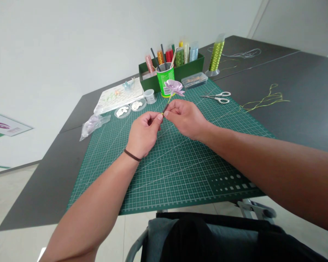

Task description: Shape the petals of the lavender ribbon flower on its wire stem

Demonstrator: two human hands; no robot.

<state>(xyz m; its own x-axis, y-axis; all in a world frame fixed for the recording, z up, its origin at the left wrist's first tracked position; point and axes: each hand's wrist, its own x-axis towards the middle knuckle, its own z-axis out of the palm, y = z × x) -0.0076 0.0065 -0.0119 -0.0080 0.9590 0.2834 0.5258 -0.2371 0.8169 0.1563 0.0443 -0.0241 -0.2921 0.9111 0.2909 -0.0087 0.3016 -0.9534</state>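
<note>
A lilac artificial flower [174, 86] points up and away from me on a thin stem, in front of a bright green can [164, 82]. My left hand [144, 131] pinches the lower end of the stem between thumb and fingers. Close beside it, my right hand [187, 118] is closed around the stem a little higher, thumb against curled fingertips. A dark section of stem and a speck of yellow-green show between the two hands. Both hands are above the green cutting mat [169, 174]; the fingers hide most of the gripped part.
Thread spools stand in a dark green box [190, 66] at the back. White-handled scissors [220, 97], loose yellow-green thread [265, 102] and a tall thread spool [216, 54] lie to the right. Petal dishes [123, 111], a plastic bag [91, 125] and a white board [117, 96] sit left.
</note>
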